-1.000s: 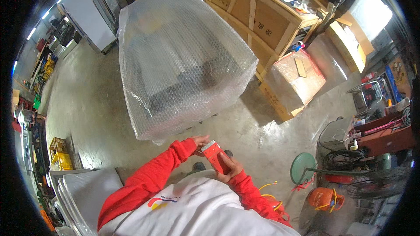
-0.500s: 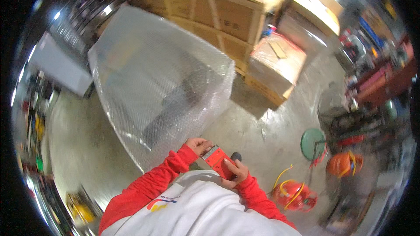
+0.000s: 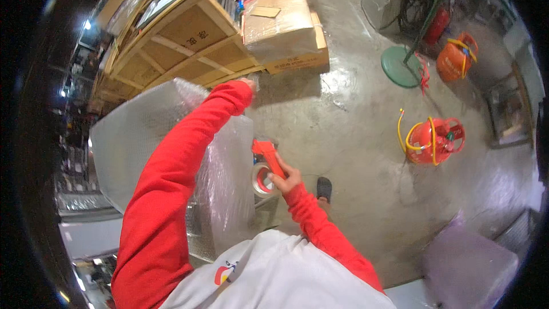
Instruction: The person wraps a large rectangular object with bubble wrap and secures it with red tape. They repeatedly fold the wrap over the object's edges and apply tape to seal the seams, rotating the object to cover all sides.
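My right hand [image 3: 289, 178] is closed round the handle of a red tape dispenser [image 3: 269, 154]. A tape roll [image 3: 262, 180] sits on it, just left of my fingers. The dispenser is beside the right side of a large bubble-wrapped item [image 3: 226, 177]. My left arm stretches forward across that item. At its far right corner is my left hand [image 3: 250, 84], partly hidden by the red sleeve; a bit of clear film shows next to it. Whether those fingers grip anything I cannot make out.
Ahead stand a large wooden crate [image 3: 177, 51] and a wrapped cardboard box [image 3: 280, 26]. To the right are a red gas cylinder [image 3: 432, 142] with a yellow hose, an orange cylinder [image 3: 456, 58] and a green round base [image 3: 400, 67]. A wrapped item [image 3: 469, 263] stands at lower right.
My view has turned to the right. My left hand has left the dispenser's front end and reached forward over the wrapped item. My right hand has brought the dispenser forward beside the wrap.
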A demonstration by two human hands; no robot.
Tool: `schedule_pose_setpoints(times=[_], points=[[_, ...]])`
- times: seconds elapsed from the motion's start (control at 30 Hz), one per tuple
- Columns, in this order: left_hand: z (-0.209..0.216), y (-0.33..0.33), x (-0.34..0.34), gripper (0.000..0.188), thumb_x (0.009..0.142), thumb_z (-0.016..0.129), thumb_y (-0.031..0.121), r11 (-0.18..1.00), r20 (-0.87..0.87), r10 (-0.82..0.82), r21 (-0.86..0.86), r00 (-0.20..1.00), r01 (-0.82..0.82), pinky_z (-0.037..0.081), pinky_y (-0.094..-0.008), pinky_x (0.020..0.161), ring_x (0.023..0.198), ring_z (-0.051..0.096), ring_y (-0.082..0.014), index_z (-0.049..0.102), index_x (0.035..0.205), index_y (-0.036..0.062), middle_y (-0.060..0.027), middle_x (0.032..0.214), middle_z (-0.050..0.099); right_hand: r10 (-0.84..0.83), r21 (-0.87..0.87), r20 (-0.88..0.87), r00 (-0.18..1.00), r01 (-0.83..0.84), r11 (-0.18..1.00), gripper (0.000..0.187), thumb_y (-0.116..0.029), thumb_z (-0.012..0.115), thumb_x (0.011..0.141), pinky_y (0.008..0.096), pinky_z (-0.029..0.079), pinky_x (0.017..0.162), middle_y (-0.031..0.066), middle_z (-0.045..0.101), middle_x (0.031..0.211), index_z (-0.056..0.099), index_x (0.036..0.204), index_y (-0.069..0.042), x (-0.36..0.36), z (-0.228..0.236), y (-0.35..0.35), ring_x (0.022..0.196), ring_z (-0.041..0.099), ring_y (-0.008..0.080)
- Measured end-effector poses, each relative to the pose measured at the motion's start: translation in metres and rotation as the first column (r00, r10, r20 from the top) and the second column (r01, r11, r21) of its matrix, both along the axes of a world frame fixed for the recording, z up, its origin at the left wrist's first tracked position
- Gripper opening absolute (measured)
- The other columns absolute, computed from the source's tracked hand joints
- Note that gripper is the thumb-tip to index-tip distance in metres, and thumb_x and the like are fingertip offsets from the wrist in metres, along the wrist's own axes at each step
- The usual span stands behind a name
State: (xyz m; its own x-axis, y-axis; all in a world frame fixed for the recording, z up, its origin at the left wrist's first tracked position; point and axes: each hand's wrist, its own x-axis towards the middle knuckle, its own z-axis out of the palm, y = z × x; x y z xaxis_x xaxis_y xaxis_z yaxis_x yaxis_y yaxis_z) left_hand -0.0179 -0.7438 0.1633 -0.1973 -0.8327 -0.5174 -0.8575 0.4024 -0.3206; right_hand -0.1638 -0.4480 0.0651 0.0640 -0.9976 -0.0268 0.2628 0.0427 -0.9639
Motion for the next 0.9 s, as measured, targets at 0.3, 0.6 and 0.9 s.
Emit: schedule_pose_setpoints(times=[0.3,0.6,0.9], points=[[0.009,-0.003,0.068,0.029,0.083,0.054,0.027,0.987,0.406,0.127,-0.147,0.905,-0.072,0.046,-0.0456,0.092,0.109,0.062,-0.0295,0.072,0.101,0.0139,-0.0117,0.11,0.067,0.317,0.212,0.134,0.939,-0.34,0.916,0.07,-0.033,0.074,0.073,0.0269,0.049,0.072,0.008,0.067,0.089,0.05,0.136,-0.013,0.05,-0.032,-0.057,0.076,0.059,0.01],[0.023,0.051,0.025,0.04,0.093,0.04,0.034,0.963,0.536,-0.136,0.27,0.833,-0.017,0.041,-0.038,0.095,0.123,0.05,-0.0258,0.062,0.12,0.0137,-0.0112,0.127,0.059,0.395,0.093,0.16,0.905,-0.412,0.906,0.063,-0.026,0.072,0.076,0.0246,0.046,0.077,-0.0001,0.062,0.096,0.053,0.134,-0.01,0.036,-0.037,-0.076,0.083,0.054,0.0084],[-0.021,0.179,0.045,0.053,0.094,0.035,0.044,0.844,0.507,-0.517,0.437,0.69,0.311,0.002,-0.0595,0.113,0.144,0.016,-0.0258,0.039,0.142,0.0236,0.0,0.156,0.023,0.439,0.07,0.252,0.862,-0.469,0.88,0.071,-0.021,0.072,0.074,0.026,0.045,0.085,0.001,0.063,0.103,0.046,0.139,-0.008,0.042,-0.071,0.075,0.091,0.054,0.0087]])
